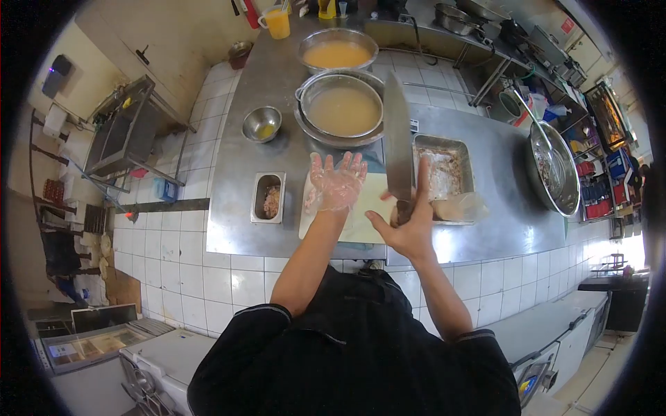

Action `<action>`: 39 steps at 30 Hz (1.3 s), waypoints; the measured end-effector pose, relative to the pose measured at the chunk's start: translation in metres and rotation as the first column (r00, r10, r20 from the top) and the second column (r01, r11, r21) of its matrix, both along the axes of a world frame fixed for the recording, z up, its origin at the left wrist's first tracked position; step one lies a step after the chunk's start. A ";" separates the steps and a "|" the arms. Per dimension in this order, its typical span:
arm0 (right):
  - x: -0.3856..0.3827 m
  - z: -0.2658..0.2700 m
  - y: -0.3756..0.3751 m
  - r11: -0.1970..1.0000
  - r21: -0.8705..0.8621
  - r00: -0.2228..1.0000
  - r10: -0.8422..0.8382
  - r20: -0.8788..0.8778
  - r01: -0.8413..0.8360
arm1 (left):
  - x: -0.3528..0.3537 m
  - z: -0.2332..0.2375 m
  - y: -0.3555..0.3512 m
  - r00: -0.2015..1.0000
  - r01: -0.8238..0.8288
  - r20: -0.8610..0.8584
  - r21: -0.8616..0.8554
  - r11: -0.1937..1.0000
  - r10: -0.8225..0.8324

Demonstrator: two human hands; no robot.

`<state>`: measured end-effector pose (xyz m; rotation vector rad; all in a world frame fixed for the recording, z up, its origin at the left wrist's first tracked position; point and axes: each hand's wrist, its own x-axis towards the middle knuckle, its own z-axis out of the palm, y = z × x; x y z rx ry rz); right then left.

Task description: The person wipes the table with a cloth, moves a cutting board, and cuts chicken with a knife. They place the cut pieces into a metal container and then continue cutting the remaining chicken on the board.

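Gripping a knife (398, 142), the right hand (412, 232) extends a finger, the left hand (338, 187) spread wide over the cutting board (358, 225)

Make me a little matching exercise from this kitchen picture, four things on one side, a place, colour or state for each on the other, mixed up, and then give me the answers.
Things
1. Left hand
2. Knife
3. Jug
4. Small rectangular container

Descriptions
A. Orange-yellow in colour
B. Left of the cutting board, with pinkish food inside
C. Covered by a clear glove
D. At the right hand, blade pointing away from the person

Pairs: 1-C, 2-D, 3-A, 4-B
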<state>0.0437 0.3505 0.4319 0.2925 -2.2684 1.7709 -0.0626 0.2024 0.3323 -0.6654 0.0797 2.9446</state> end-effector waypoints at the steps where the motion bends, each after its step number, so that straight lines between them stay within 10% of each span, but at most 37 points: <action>1: -0.003 0.002 -0.002 0.999 -0.030 0.999 0.031 -0.018 -0.031 | -0.001 0.000 0.003 1.000 0.015 -0.006 -0.004 1.000 -0.015; 11: -0.031 -0.031 -0.022 0.986 0.144 0.928 -0.026 -0.372 0.085 | -0.018 0.042 0.024 0.993 -0.098 -0.074 -0.057 0.993 0.094; 16: -0.035 -0.013 -0.025 0.991 0.109 0.940 -0.033 -0.339 0.074 | -0.038 0.030 0.012 0.933 0.042 -0.354 -0.075 0.996 -0.066; 28: -0.037 -0.042 -0.044 0.999 0.031 0.948 -0.010 -0.318 0.021 | -0.050 0.115 0.000 0.956 -0.050 -0.290 -0.320 0.946 -0.047; 34: -0.040 -0.011 -0.044 0.995 -0.099 0.932 -0.040 -0.361 0.004 | -0.075 0.082 -0.005 0.971 -0.125 -0.207 -0.022 0.992 0.118; 39: -0.051 -0.006 -0.046 0.998 0.014 0.877 -0.040 -0.478 0.053 | -0.075 0.073 0.013 0.880 -0.391 -0.422 -0.380 0.839 0.219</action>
